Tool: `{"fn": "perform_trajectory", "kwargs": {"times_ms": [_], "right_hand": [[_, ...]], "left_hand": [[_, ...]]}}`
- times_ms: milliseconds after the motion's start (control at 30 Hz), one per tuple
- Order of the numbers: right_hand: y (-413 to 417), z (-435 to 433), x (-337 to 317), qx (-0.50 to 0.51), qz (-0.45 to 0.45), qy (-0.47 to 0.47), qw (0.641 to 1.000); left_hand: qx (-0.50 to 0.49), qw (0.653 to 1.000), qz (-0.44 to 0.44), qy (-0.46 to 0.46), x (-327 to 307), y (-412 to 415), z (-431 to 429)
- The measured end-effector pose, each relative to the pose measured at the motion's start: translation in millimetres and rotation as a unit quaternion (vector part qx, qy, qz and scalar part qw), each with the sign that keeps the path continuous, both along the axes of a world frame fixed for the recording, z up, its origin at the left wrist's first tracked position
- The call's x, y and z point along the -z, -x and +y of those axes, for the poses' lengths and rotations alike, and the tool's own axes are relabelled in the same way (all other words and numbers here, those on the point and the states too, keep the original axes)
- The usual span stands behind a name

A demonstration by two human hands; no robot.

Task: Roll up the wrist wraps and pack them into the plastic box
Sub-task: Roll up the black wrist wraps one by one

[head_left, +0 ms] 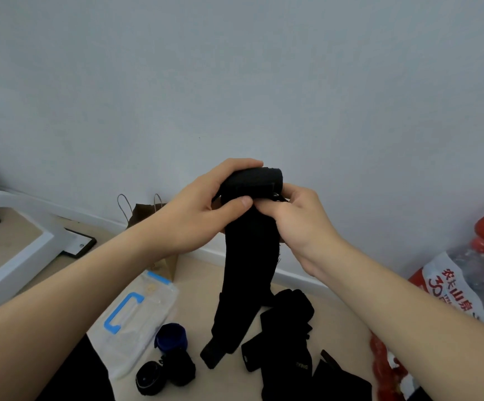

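I hold a black wrist wrap (246,261) up in front of me. Its top end is wound into a short roll and its long tail hangs down to the floor. My left hand (206,204) grips the roll from the left, thumb pressed on its front. My right hand (298,224) pinches the wrap just under the roll from the right. Three rolled wraps lie on the floor below: a blue one (171,337) and two black ones (178,369) (149,377). Loose black wraps (287,328) are heaped to their right. The clear plastic box with a blue handle (136,316) lies at lower left.
A brown paper bag (148,212) leans on the wall behind my left arm. A white frame (12,247) stands at the left. Red packs and a printed plastic bag (466,285) sit at the right, and red items (385,369) lie by my right forearm.
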State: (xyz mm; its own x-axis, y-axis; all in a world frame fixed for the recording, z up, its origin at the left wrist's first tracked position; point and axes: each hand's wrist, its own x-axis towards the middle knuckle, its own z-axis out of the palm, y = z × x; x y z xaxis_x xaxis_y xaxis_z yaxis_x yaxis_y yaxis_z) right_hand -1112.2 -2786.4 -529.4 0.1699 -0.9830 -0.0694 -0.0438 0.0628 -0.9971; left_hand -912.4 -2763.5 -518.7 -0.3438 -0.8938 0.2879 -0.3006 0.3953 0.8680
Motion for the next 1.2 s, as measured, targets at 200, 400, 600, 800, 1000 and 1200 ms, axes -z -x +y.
{"fn": "perform_trajectory", "kwargs": {"times_ms": [200, 400, 600, 800, 1000, 1200], "right_hand": [[0.1, -3.4, -0.3, -0.029, 0.012, 0.01, 0.999], [15.5, -13.3, -17.2, -0.141, -0.047, 0.0, 0.989], [19.1, -11.2, -16.8, -0.124, -0.032, 0.053, 0.99], [20.6, -7.6, -13.7, -0.097, 0.053, 0.123, 0.986], [14.5, -7.8, -16.0, -0.104, 0.032, 0.046, 0.993], [10.2, 0.0, -12.1, -0.092, 0.038, 0.069, 0.993]], "left_hand": [[-0.009, 1.0, 0.006, 0.011, -3.9, -0.1, -2.3], [-0.03, 0.999, 0.044, 0.0, -5.6, -2.5, -5.6], [-0.017, 0.999, 0.038, -0.009, -4.0, -3.2, -2.8], [-0.016, 0.993, 0.016, -0.112, -7.3, -6.5, -5.0], [-0.025, 0.997, 0.041, -0.055, -6.6, -5.2, -4.3], [-0.02, 0.996, 0.052, -0.068, -3.7, 2.3, 2.2]]}}
